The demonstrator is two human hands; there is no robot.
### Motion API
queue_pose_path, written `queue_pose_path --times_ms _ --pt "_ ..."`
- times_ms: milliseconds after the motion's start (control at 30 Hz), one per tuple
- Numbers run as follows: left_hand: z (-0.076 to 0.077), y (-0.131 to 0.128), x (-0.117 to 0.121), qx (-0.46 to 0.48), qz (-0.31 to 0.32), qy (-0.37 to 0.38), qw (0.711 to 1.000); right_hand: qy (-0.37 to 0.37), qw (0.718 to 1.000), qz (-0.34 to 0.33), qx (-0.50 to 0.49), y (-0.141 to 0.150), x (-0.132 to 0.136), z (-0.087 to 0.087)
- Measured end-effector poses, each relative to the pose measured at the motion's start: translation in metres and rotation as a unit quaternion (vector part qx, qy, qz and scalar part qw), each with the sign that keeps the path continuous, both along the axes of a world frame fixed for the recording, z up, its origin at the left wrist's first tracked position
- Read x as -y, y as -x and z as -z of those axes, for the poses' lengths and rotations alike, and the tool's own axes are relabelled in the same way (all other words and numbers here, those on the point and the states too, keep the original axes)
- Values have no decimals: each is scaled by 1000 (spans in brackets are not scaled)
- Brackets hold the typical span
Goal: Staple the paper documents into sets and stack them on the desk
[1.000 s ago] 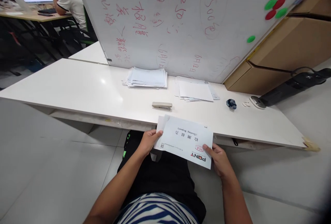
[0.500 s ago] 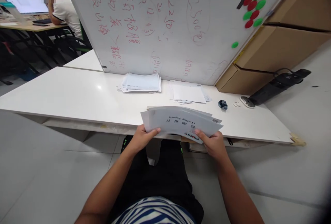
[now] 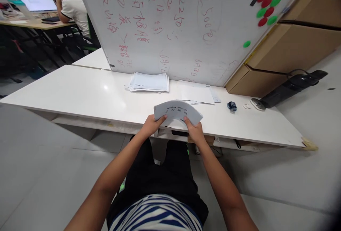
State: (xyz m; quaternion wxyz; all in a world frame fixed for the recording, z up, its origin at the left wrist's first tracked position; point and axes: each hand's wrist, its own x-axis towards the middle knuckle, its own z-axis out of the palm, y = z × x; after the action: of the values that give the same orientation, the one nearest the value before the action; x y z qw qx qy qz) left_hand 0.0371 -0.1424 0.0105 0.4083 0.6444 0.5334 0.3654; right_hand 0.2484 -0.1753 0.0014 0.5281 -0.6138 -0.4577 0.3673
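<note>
Between my two hands a sheaf of printed paper sheets (image 3: 176, 108) is bent into an arch over the front edge of the white desk (image 3: 106, 105). Its top sheet carries "Testing Report" print, upside down to me. My left hand (image 3: 152, 124) grips the left end, thumb on top. At the right end my right hand (image 3: 195, 129) pinches the sheets, its thumb also on top; the fingers underneath are hidden. Beyond the sheaf lie a thicker paper stack (image 3: 150, 81) on the left and a lower, untidy paper pile (image 3: 198, 94) on the right.
A whiteboard (image 3: 183, 28) with red writing and magnets stands at the desk's back. Cardboard boxes (image 3: 303, 46), a dark bottle (image 3: 287, 89), a small dark blue object (image 3: 232, 106) and white earbuds (image 3: 247, 106) are at the right. A person (image 3: 74, 10) sits at another desk, far left.
My right hand has come in leftward, closer to my left hand. The sheets, earlier wider and fanned at the right, now curve more strongly and look more even. The camera view has shifted slightly.
</note>
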Motion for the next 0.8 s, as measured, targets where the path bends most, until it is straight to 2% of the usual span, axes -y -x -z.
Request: queue_pose_path --times_ms 133,233,333,433,500,600,667,800 --pt "-3 -2 9 -45 63 -17 997 -6 998 19 61 -20 22 4" --pt "-11 -7 8 -50 93 -61 993 27 994 75 75 -55 40 19" --pt "-16 -15 -13 -63 48 -122 989 54 989 140 -4 -92 46 36" --pt "-15 -25 -53 -187 5 -188 964 58 981 170 -75 -113 37 38" --pt "-11 -31 -81 -275 -8 -181 944 79 983 140 -84 -114 27 29" --pt "-3 -34 -110 -321 -5 -89 943 120 989 62 -67 -105 10 12" --pt "1 -33 -118 -319 10 -58 946 142 987 19 -66 -97 1 4" --pt "6 -30 -119 -325 50 -69 942 163 984 -31 -71 -85 -14 -3"
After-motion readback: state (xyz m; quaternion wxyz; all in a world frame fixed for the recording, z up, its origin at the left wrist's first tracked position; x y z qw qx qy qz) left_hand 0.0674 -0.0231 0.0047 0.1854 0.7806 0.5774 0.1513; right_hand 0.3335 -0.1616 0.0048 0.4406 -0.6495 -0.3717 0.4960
